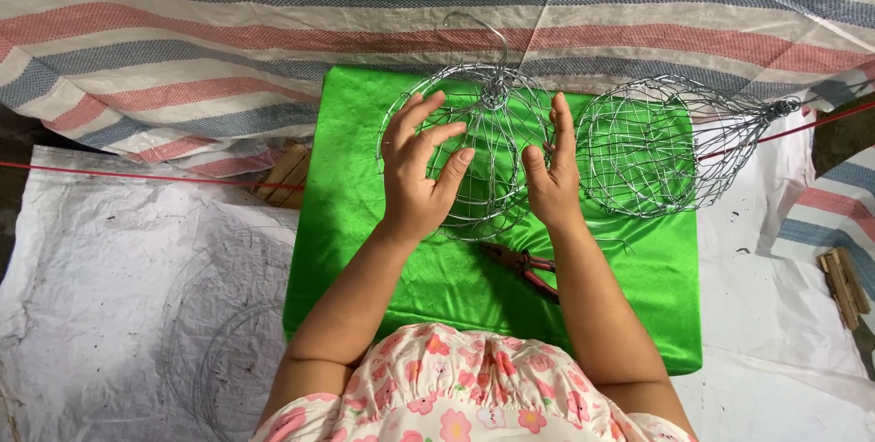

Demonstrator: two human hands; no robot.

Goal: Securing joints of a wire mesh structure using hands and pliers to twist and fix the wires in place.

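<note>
Bright green cloth (383,251) at centre, silver wire cages (638,146) at twelve and two o'clock, red-handled pliers (529,269), pink floral dress (456,396) at six, red-blue-white striped tarp (228,50), white sheet (118,296) at eight.

Even, soft daylight; image sharp, no motion blur.

Sheen glares pale on the green cloth (401,251) near its left edge. Faint shadows lie under the left hand (417,169) and right hand (551,169). Thin wires of the wire cage (483,132) resolve clearly. Dark shade sits at the far left and right frame edges; mild wide-angle bending at corners.
</note>
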